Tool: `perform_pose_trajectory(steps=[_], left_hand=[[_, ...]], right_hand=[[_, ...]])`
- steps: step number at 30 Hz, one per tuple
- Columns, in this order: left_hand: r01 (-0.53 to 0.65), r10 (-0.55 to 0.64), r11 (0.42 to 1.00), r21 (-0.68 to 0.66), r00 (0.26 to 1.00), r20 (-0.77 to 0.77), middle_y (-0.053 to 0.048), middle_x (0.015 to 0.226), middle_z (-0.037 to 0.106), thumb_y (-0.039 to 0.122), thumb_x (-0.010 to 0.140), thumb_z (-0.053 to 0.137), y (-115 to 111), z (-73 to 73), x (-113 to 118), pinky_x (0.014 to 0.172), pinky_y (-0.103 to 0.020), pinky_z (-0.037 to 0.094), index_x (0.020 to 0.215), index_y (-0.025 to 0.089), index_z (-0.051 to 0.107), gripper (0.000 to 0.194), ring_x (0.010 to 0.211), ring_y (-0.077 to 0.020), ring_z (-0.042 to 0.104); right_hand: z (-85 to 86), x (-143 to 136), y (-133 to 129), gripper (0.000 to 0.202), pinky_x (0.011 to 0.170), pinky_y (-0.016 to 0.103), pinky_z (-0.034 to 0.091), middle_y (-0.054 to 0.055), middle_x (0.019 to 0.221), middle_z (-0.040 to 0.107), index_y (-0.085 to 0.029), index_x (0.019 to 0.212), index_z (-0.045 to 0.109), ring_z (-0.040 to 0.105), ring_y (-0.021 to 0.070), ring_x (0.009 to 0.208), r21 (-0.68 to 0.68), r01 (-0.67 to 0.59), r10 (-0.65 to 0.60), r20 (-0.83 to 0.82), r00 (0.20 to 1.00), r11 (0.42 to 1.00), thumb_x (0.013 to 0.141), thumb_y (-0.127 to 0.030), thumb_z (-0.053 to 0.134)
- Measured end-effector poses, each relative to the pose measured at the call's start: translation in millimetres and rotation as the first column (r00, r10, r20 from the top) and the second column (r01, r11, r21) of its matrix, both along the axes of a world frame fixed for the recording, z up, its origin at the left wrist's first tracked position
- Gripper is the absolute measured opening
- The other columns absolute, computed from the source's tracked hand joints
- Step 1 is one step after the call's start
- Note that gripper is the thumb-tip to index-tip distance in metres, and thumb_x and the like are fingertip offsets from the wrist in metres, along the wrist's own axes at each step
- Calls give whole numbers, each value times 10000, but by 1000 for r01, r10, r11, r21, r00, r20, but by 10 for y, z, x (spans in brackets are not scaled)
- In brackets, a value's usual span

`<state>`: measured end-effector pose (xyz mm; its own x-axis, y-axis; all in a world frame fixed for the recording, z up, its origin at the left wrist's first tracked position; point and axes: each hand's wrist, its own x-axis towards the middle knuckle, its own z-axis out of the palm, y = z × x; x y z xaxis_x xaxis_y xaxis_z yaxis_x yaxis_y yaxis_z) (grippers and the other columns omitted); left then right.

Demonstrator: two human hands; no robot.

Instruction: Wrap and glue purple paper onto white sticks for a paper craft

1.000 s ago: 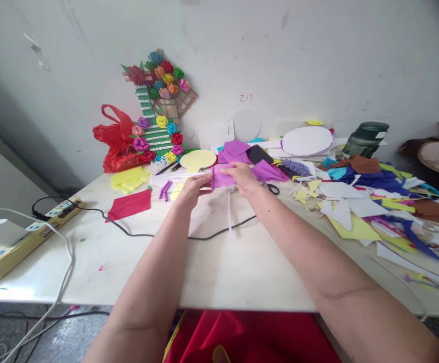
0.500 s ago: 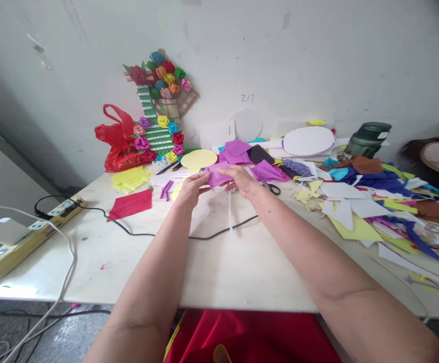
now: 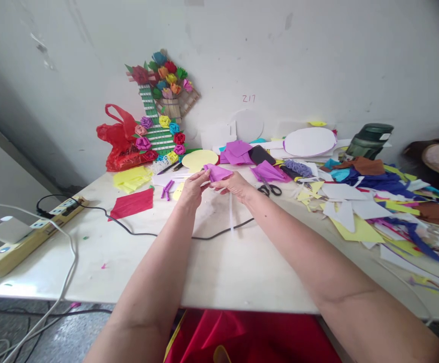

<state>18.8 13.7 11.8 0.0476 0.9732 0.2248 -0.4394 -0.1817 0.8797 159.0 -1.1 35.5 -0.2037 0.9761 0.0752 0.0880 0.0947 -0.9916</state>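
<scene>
A yellow power strip [image 3: 34,234] crosses the pale surface [image 3: 121,267] at nine o'clock, a grey wall [image 3: 219,60] behind. Centrally, the left hand [image 3: 194,189] and right hand [image 3: 236,185] pinch purple paper [image 3: 218,174] between them; scissors [image 3: 269,189] lie just past the right, paper scraps [image 3: 370,201] at three o'clock.

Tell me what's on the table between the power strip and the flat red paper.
The head view shows a black cable between the power strip and the flat red paper, plus a tiny green scrap.
</scene>
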Motion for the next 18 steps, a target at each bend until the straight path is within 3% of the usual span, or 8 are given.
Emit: perform_pose_trajectory(steps=[9,18], left_hand=[[-6,6,1000,5,1000,0,-2,667,598,315,590,738,17,-15,12,657,-257,416,702,149,657,216,609,-101,533],[-43,43,999,8,999,-27,-7,671,598,341,584,738,21,-21,19,643,-252,407,702,154,656,236,601,-99,524]], right_hand=[[-2,-47,-26,175,532,211,411,21,668,665,-146,729,648,567,103,570,29,78,-78,2,997,997,562,-190,670],[-8,-60,-25,142,549,217,414,32,678,665,-138,711,645,556,98,560,48,68,-67,-4,998,997,576,-183,644]])
